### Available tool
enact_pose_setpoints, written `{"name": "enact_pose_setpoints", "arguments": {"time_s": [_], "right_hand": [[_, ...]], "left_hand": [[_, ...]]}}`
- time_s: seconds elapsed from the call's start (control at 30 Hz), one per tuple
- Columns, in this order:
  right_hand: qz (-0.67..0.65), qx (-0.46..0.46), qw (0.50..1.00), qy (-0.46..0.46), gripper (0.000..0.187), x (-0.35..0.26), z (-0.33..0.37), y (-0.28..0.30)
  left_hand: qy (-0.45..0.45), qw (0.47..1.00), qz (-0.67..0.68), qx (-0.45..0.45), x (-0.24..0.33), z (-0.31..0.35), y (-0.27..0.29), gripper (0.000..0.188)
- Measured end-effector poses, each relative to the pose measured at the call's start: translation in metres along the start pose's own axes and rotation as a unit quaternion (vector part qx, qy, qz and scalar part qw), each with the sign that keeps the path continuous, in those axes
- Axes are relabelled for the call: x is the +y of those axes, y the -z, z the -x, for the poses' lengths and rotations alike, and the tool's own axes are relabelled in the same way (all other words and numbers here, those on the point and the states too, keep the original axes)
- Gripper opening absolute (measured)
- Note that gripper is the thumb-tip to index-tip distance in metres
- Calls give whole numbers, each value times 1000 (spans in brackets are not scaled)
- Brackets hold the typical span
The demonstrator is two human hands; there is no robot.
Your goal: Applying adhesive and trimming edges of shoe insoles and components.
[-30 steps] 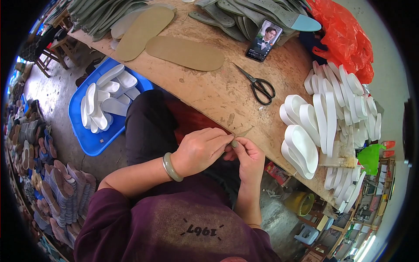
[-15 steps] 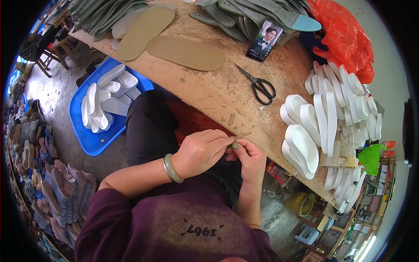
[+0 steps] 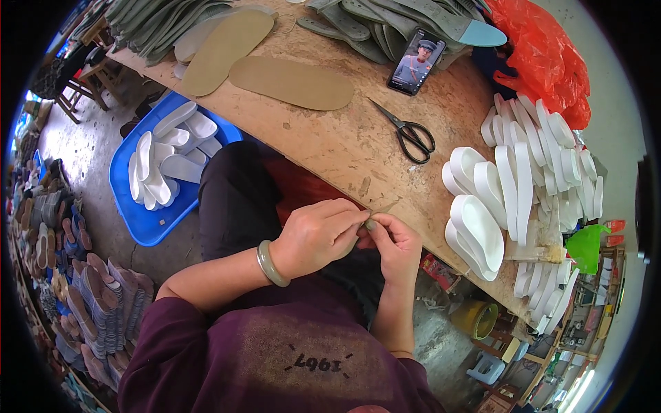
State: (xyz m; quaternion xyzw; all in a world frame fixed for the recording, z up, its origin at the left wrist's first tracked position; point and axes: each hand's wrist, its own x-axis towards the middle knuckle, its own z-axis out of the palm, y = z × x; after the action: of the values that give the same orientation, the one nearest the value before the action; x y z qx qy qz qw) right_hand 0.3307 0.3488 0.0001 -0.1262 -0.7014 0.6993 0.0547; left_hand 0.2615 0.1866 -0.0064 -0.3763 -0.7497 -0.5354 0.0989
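Both my hands meet over my lap at the near edge of the wooden table (image 3: 313,148). Between their fingertips is a thin tan strip (image 3: 385,208), its pointed end sticking out past the fingers toward the table. My left hand (image 3: 320,230), with a pale green bangle on its wrist, pinches the strip. My right hand (image 3: 392,241) pinches it too, thumb on top. The rest of the strip is hidden by the fingers. Closest on the tabletop are black-handled scissors (image 3: 413,141), lying apart from both hands, and white shoe soles (image 3: 482,230) to the right.
Tan insole-shaped sheets (image 3: 292,82), grey-green soles (image 3: 372,27), a phone (image 3: 415,63) and a red plastic bag (image 3: 544,58) lie farther back. A blue tray (image 3: 127,199) of white soles stands at left. Stacked footwear (image 3: 103,303) fills the lower left; a yellow bucket (image 3: 475,320) stands under the table.
More of the strip's pointed end shows beyond my fingertips. My hands have barely shifted and keep their pinch. The picture on the phone has changed.
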Motion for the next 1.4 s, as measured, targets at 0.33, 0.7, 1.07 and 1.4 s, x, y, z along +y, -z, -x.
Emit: {"name": "enact_pose_setpoints", "arguments": {"time_s": [0.33, 0.7, 1.07, 1.4], "right_hand": [[13, 7, 1000, -2, 13, -1, -4, -4], [244, -2, 962, 123, 8, -9, -6, -9], [220, 29, 972, 71, 6, -5, -1, -15], [148, 30, 987, 47, 9, 2, -5, -13]], "left_hand": [[-30, 999, -25, 18, -2, -1, 1, 19], [207, 964, 121, -114, -4, -13, 26, 14], [130, 990, 24, -54, -3, 2, 3, 6], [115, 993, 26, -13, -7, -2, 0, 6]]}}
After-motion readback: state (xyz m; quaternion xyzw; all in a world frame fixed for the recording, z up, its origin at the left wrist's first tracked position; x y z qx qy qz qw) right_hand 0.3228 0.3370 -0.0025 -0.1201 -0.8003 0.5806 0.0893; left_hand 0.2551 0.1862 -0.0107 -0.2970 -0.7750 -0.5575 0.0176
